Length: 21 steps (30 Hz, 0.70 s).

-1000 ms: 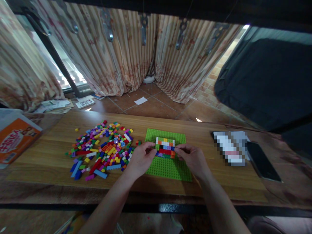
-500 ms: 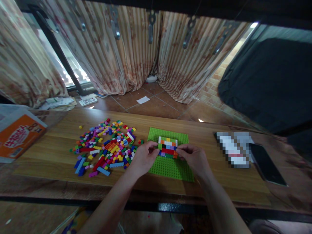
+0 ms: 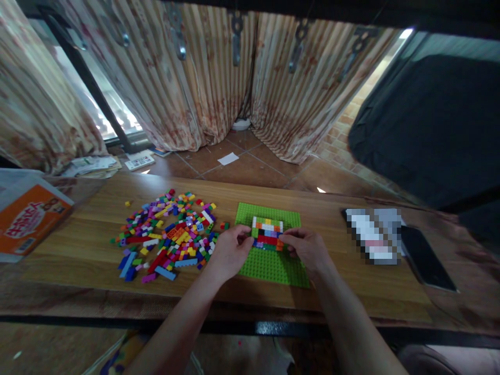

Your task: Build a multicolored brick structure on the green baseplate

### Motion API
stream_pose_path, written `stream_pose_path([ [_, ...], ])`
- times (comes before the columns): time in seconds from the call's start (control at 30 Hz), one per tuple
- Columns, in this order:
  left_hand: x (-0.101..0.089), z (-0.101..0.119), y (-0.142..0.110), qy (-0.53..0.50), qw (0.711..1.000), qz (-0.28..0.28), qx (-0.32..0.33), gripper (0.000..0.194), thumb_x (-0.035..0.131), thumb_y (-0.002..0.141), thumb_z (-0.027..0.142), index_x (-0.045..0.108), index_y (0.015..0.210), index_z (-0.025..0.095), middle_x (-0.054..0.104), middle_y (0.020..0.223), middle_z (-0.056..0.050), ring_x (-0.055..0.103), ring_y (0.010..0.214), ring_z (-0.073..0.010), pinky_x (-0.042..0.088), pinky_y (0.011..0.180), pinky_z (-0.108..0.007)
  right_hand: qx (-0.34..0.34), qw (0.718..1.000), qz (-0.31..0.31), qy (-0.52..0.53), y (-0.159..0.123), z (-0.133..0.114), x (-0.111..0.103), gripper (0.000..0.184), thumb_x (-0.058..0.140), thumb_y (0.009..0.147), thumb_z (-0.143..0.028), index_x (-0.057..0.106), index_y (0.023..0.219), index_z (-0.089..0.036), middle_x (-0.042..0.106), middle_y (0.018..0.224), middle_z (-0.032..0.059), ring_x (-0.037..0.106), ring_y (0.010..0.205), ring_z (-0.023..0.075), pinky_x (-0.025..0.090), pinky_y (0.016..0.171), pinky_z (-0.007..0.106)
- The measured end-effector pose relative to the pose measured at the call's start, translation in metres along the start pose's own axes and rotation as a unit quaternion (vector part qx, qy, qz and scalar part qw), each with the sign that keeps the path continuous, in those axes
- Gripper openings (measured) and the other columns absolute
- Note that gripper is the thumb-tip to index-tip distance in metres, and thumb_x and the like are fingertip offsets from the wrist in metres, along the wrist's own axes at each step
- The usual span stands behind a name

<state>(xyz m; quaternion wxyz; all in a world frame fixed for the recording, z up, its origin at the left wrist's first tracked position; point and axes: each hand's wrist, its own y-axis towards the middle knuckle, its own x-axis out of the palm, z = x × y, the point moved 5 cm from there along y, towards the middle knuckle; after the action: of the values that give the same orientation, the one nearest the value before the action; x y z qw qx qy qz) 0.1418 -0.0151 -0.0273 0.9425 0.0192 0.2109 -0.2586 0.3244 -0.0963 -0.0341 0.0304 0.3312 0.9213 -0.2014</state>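
The left hand (image 3: 233, 249) has its grip bent inward, fingertips at the left side of the brick build (image 3: 269, 238); the right hand (image 3: 309, 250) has its own at the right side. Whether either pinches a brick, I cannot tell. The build sits on a green baseplate (image 3: 269, 268), about midway along the desk (image 3: 86, 245). Loose bricks (image 3: 179, 234) spread toward the desk's left edge; a dark phone (image 3: 427, 258) lies beyond the right edge.

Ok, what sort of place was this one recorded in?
Probably a room in a home, though a workroom can't be ruled out: long beige striped fabric curtains hang at the back, brown floor tiles show below them, and a wood-grain tabletop bears a green studded plastic baseplate.
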Motion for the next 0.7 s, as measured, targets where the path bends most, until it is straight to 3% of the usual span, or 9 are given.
stream_pose_path([
  [0.17, -0.002, 0.001, 0.0, 0.014, 1.0, 0.009, 0.013, 0.018, 0.059, 0.081, 0.015, 0.068, 0.096, 0.014, 0.072, 0.081, -0.004, 0.067, 0.075, -0.0169, 0.051, 0.071, -0.027, -0.008, 1.0, -0.008, -0.002, 0.0, 0.0, -0.001, 0.023, 0.079, 0.05, -0.034, 0.065, 0.06, -0.017, 0.056, 0.046, -0.0031, 0.047, 0.042, 0.008, 0.038, 0.039, 0.02],
  [0.3, -0.002, -0.004, 0.001, -0.002, 1.0, -0.004, 0.005, 0.019, 0.058, 0.082, 0.016, 0.068, 0.098, 0.014, 0.072, 0.081, -0.005, 0.068, 0.078, -0.0179, 0.053, 0.072, -0.028, -0.002, 0.998, -0.021, 0.063, 0.002, 0.002, -0.009, 0.032, 0.082, 0.051, -0.042, 0.066, 0.062, -0.017, 0.063, 0.056, -0.0003, 0.049, 0.044, 0.0074, 0.042, 0.04, 0.02],
  [0.4, 0.0, -0.007, 0.0, -0.014, 1.0, -0.008, -0.003, 0.021, 0.056, 0.082, 0.016, 0.067, 0.101, 0.015, 0.072, 0.079, -0.004, 0.069, 0.078, -0.0182, 0.054, 0.071, -0.029, 0.001, 0.996, 0.005, 0.085, 0.003, 0.004, -0.016, 0.032, 0.081, 0.055, -0.045, 0.066, 0.061, -0.017, 0.066, 0.061, 0.002, 0.052, 0.046, 0.008, 0.047, 0.043, 0.021],
  [0.7, 0.013, -0.011, -0.005, -0.058, 0.997, -0.039, 0.015, 0.03, 0.058, 0.08, 0.016, 0.064, 0.109, 0.014, 0.072, 0.086, -0.006, 0.068, 0.076, -0.0165, 0.054, 0.068, -0.027, -0.039, 0.997, -0.031, 0.051, 0.009, 0.004, -0.005, 0.028, 0.073, 0.069, -0.046, 0.07, 0.069, -0.019, 0.072, 0.066, 0.0049, 0.066, 0.056, 0.0174, 0.056, 0.055, 0.029],
])
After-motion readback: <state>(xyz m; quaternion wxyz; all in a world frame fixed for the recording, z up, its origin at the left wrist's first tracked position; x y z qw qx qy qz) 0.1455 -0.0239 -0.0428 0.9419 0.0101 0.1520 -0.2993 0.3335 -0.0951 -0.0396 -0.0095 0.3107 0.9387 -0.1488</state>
